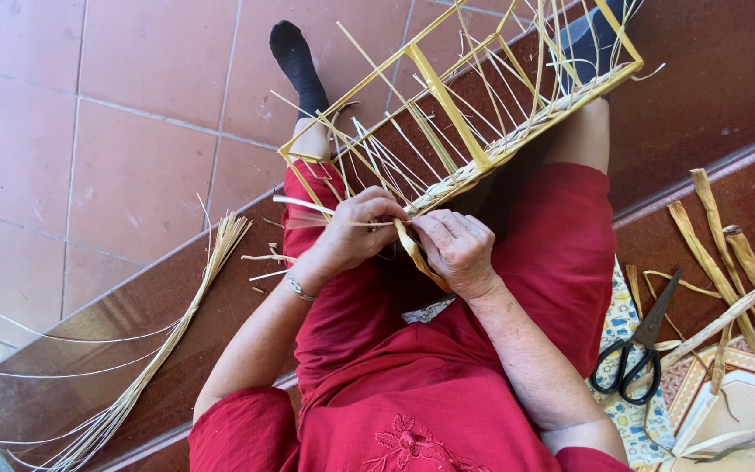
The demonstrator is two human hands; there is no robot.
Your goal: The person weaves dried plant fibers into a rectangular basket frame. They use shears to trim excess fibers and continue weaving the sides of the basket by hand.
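From the head view, I saw my left hand (353, 229) pinched shut on a pale flat strip (308, 206) that ran out leftward over my lap, fingers curled tight around it. My right hand (458, 250) was closed on a yellowish leaf strand (414, 253), which hung down and slightly rightward between the two hands. Both hands sat nearly touching, just below the near edge of the yellow basket frame (447, 109).

The frame rested on my knees, tilted, its long axis running from lower left to upper right, away from me. The woven band (482, 162) along its near rail lay directly above the hands, the left hand a shade nearer the frame's corner. Thin upright reeds crossed inside the frame.

On the brown step to my left lay a bundle of pale reeds (176, 323), long axis slanting up toward the frame. To my right, black-handled scissors (640, 350) lay on a patterned cloth (624, 315), blades pointing up and right, with dried leaf strips (727, 262) fanned just beyond them. I saw no packages, labels or signs; the pink floor tiles (133, 131) spread beyond the step.
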